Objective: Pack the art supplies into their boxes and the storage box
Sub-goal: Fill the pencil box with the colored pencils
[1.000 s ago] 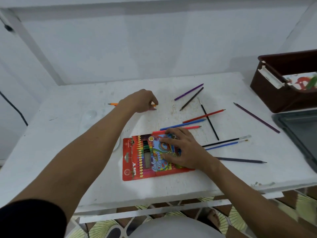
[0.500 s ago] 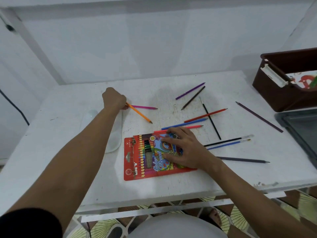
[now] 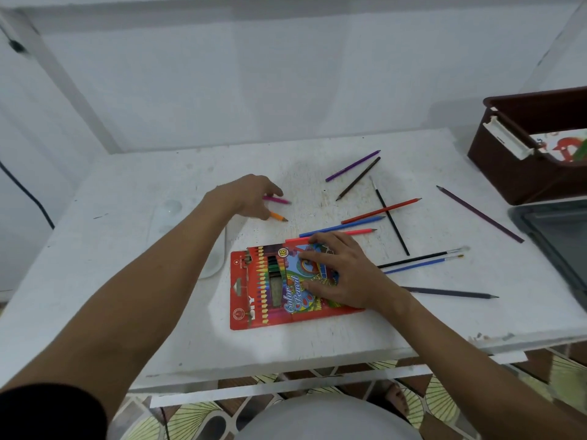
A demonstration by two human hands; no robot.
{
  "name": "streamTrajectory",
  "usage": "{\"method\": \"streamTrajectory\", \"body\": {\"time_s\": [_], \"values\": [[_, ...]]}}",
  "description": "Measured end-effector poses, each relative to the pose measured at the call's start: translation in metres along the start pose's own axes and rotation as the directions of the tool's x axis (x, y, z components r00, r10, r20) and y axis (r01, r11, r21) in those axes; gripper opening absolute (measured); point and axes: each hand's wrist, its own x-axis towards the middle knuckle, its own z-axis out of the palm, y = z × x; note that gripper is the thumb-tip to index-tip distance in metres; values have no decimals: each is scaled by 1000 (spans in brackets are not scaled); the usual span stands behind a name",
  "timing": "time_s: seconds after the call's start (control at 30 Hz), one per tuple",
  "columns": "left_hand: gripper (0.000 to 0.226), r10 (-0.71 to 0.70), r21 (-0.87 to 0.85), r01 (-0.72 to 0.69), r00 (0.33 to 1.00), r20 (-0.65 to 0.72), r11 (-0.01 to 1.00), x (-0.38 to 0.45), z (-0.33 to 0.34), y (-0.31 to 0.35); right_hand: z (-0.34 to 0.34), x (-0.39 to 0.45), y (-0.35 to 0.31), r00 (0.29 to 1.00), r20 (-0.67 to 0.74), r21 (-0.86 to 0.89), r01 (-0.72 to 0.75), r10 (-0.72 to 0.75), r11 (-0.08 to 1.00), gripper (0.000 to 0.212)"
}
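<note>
A red coloured-pencil box (image 3: 263,290) lies flat near the table's front edge. My right hand (image 3: 346,274) presses on it with spread fingers. My left hand (image 3: 247,195) is further back. It grips an orange pencil (image 3: 278,216), whose tip sticks out below the thumb. Its fingertips lie over the end of a pink pencil (image 3: 281,201). Loose on the table are a red pencil (image 3: 381,211), a blue pencil (image 3: 343,227), a purple pencil (image 3: 352,165), several other pencils, and two brushes (image 3: 422,260) to the right of the box.
A brown storage box (image 3: 508,173) stands at the back right with a printed item inside. Its grey lid (image 3: 552,246) lies in front of it at the right edge. A white palette (image 3: 216,262) lies left of the pencil box on the white table (image 3: 111,281).
My left hand picked up the orange pencil at the back left, then moved right with it onto the pink pencil. My right hand has stayed on the pencil box.
</note>
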Motion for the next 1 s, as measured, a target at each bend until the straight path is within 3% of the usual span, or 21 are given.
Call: {"method": "streamTrajectory", "body": {"time_s": [0.2, 0.33, 0.47, 0.57, 0.63, 0.7, 0.8, 0.87, 1.0], "values": [[24, 77, 132, -72, 996, -34, 989, -2, 1, 5, 0, 0, 0, 1000, 5, -10, -3, 3, 1000, 63], [16, 67, 160, -53, 994, -81, 986, -8, 9, 5, -2, 0, -2, 1000, 6, -6, 0, 0, 1000, 65], [16, 49, 32, -40, 941, -335, 999, -32, -5, 15, -2, 0, -1, 1000, 11, -17, 1, -1, 1000, 64], [17, -126, -267, -50, 789, -601, 962, -77, -22, 23, -1, 0, 0, 1000, 10, -14, 2, -2, 1000, 63], [18, -341, -562, -96, 707, -619, 821, -109, -21, 24, 0, 1, 1, 1000, 12, -17, -1, 1, 1000, 63], [22, -527, -827, -183, 693, -492, 531, -136, -6, 17, 1, 1, 3, 1000, 13, -19, -2, 2, 1000, 63], [45, -672, -960, -182, 686, -279, 213, -163, 29, -2, 1, 2, 2, 1000, -3, -22, 17, -17, 1000, 63], [59, -723, -980, -148, 661, -200, 136, -175, 52, -10, 1, 2, 2, 1000, -8, -21, 20, -20, 1000, 64], [67, -766, -988, -113, 624, -152, 104, -187, 80, -11, 2, 2, 3, 999, -15, -20, 30, -31, 999, 64]]}}
